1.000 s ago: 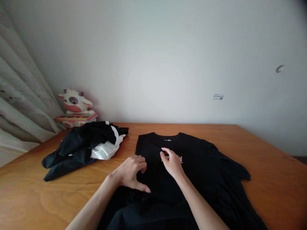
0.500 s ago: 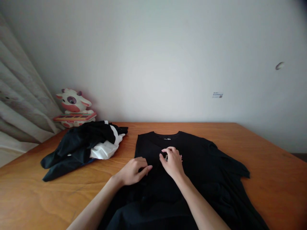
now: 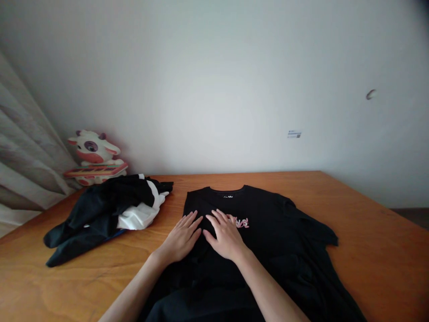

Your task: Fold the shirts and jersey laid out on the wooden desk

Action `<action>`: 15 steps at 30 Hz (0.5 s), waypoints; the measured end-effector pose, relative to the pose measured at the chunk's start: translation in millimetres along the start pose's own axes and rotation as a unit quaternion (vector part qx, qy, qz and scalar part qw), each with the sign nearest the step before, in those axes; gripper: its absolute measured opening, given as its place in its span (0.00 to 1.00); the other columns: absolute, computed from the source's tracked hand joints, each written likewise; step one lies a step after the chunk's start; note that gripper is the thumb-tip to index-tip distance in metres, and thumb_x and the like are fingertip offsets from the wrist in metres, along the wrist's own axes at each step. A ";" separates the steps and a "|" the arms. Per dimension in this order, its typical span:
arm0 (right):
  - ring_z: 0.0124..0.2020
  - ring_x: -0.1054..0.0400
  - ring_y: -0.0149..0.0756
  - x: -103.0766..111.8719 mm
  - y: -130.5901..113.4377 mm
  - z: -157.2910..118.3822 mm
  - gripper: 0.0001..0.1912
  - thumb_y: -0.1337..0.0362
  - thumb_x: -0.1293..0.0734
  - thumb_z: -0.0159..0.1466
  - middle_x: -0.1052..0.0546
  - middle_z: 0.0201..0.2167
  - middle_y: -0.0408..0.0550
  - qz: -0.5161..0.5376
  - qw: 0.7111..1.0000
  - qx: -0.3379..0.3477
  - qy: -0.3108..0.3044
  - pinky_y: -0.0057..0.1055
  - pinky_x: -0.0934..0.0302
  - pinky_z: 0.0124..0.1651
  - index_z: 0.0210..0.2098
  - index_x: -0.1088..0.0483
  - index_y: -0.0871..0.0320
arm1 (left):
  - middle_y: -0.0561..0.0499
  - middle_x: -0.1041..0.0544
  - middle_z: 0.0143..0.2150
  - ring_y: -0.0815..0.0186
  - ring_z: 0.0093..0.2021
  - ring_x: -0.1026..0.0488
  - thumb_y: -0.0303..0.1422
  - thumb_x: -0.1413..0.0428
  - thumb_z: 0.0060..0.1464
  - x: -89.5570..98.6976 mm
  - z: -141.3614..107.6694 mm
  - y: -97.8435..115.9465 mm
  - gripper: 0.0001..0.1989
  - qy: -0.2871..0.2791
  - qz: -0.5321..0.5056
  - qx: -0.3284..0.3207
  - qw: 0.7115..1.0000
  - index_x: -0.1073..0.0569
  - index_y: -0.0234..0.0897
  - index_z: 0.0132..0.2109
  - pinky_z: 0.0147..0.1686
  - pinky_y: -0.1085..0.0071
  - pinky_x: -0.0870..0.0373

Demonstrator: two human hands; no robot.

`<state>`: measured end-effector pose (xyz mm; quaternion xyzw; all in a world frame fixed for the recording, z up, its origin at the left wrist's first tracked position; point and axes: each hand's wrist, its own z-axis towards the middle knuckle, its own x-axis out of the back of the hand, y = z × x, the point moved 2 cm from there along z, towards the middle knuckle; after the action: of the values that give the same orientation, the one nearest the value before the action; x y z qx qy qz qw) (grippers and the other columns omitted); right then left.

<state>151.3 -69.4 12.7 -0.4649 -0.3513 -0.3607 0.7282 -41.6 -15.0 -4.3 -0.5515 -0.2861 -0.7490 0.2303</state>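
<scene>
A black T-shirt (image 3: 264, 237) lies spread on the wooden table (image 3: 365, 232), its collar toward the wall and one sleeve stretched out to the right. No sleeve shows on its left side, where the edge runs straight. My left hand (image 3: 181, 237) rests on that left edge, palm down with fingers extended. Beside it, my right hand (image 3: 224, 235) lies on the chest of the shirt, fingers spread, partly covering a pink and white print (image 3: 241, 222). The lower part of the shirt is wrinkled near my forearms.
A heap of black and white clothes (image 3: 110, 205) lies at the left of the table. Behind it stands a toy cow with a keyboard (image 3: 95, 156), near a pale curtain (image 3: 27, 143). A wall (image 3: 214, 89) with a small sticker (image 3: 294, 134) borders the far edge.
Both hands have gone from curled to flat with fingers stretched. My right hand has moved left, closer to my left hand, uncovering more of the print. The view has shifted slightly.
</scene>
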 end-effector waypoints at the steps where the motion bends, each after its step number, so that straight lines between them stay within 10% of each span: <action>1: 0.70 0.46 0.52 -1.4 -0.3 -0.1 0.26 0.52 0.40 0.70 0.36 0.68 0.58 -0.005 1.000 0.000 -0.015 0.57 0.56 0.69 0.64 0.35 0.55 | 0.39 0.42 0.73 0.52 0.73 0.46 0.40 0.56 0.70 -2.0 0.4 -2.4 0.26 -0.003 0.010 0.005 1.000 0.40 0.40 0.70 0.68 0.48 0.43; 15: 0.75 0.60 0.51 -17.4 -10.3 24.4 0.39 0.40 0.43 0.68 0.50 0.73 0.58 -0.001 0.996 -0.036 -0.079 0.59 0.72 0.72 0.70 0.43 0.55 | 0.40 0.40 0.72 0.52 0.72 0.44 0.34 0.59 0.70 2.8 17.1 -51.2 0.25 -0.009 0.036 0.017 0.999 0.39 0.41 0.70 0.67 0.43 0.44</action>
<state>129.7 -46.3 10.1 -0.5173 -0.3948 -0.3357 0.6811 -64.3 33.9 -6.6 -0.5644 -0.2809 -0.7298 0.2643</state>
